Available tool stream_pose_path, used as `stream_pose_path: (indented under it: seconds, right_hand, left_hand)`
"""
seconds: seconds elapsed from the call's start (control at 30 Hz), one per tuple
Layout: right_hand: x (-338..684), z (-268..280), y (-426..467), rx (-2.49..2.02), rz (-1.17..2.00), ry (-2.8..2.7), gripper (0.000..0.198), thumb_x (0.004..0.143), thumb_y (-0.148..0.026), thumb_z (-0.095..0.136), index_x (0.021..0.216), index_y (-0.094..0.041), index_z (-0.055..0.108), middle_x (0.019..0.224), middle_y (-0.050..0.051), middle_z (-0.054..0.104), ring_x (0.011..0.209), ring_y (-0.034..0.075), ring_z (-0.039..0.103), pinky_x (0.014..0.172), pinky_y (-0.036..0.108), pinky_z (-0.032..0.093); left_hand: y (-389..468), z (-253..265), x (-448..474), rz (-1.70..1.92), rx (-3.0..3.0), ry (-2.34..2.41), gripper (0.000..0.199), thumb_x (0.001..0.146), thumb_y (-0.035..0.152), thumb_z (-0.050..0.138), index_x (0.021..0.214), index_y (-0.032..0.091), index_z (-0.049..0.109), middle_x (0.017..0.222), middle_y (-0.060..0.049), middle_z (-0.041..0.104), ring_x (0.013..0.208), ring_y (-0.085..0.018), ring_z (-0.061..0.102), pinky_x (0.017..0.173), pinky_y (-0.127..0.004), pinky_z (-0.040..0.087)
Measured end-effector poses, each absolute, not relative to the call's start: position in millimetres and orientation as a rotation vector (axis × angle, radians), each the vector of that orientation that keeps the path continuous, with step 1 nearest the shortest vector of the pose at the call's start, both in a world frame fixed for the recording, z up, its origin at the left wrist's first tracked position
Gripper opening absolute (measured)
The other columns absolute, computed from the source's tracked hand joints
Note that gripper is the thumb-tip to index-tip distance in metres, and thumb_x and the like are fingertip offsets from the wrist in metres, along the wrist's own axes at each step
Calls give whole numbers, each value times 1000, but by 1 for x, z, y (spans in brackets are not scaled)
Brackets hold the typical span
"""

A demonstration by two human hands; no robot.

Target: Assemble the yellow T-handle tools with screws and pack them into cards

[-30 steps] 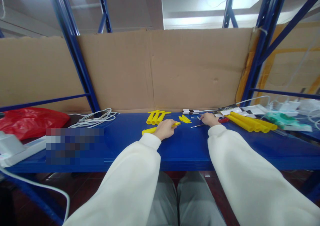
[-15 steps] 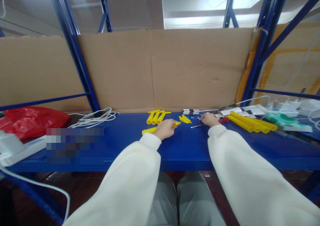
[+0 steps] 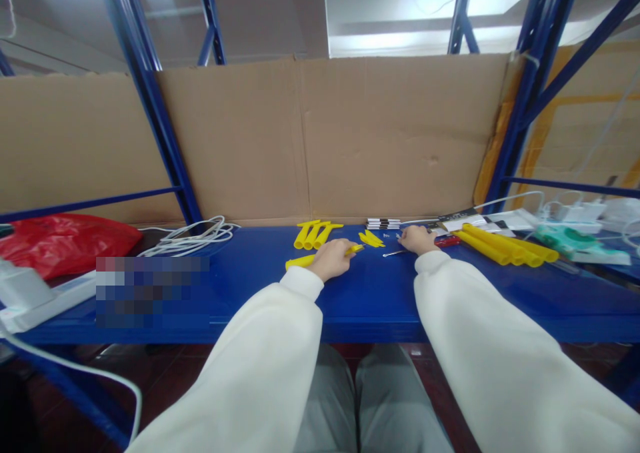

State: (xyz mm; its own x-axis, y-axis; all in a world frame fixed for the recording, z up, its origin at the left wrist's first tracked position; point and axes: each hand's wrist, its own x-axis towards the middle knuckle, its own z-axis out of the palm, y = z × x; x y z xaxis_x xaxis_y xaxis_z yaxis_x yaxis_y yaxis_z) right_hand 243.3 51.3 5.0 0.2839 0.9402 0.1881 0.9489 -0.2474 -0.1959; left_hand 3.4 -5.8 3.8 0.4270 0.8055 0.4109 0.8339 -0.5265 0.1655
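My left hand is closed around a yellow tube above the blue tabletop. A narrow yellow piece sticks out past its fingers. My right hand is pinched low over the table, beside tiny metal parts; what its fingertips hold is too small to make out. By that hand lies a thin metal tool, partly hidden. Flat yellow pieces lie in a small pile between the hands. Three yellow tubes with crosspieces rest side by side behind my left hand.
Several plain yellow tubes lie at the right, near a red tool. Small black-and-white packs lie by the cardboard wall. At the left are coiled white cable, a red bag and a power strip.
My right hand has shifted very slightly left, its fingers still by the tiny metal parts. My left hand keeps the yellow tube in nearly the same place.
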Motion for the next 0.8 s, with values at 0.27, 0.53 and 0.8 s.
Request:
stream_pose_path:
  seconds: [0.27, 0.53, 0.8]
  right_hand:
    - [242, 3, 55, -2330, -50, -1744, 34, 89, -20, 48, 116, -18, 69, 127, 17, 62, 127, 33, 49, 103, 55, 35]
    - [240, 1, 54, -2302, 17, -1828, 42, 89, -15, 46, 128, -15, 62, 138, 20, 55, 133, 35, 42, 106, 59, 33]
    - [241, -4, 65, -2249, 27, -1808, 38, 91, -29, 50, 125, -17, 64, 134, 21, 56, 131, 36, 44, 103, 56, 36]
  left_hand:
    - [-6, 5, 4, -719, -2602, -1502, 26, 90, 19, 57, 110, 17, 73, 113, -14, 73, 108, -28, 68, 93, -35, 53]
    - [-3, 5, 1, -881, -2550, -1478, 33, 93, 20, 54, 122, 22, 70, 126, -9, 69, 117, -26, 64, 100, -35, 50]
    - [9, 16, 6, -1393, -2439, -1425, 29, 93, 19, 54, 117, 18, 70, 118, -9, 73, 110, -23, 67, 97, -34, 52]
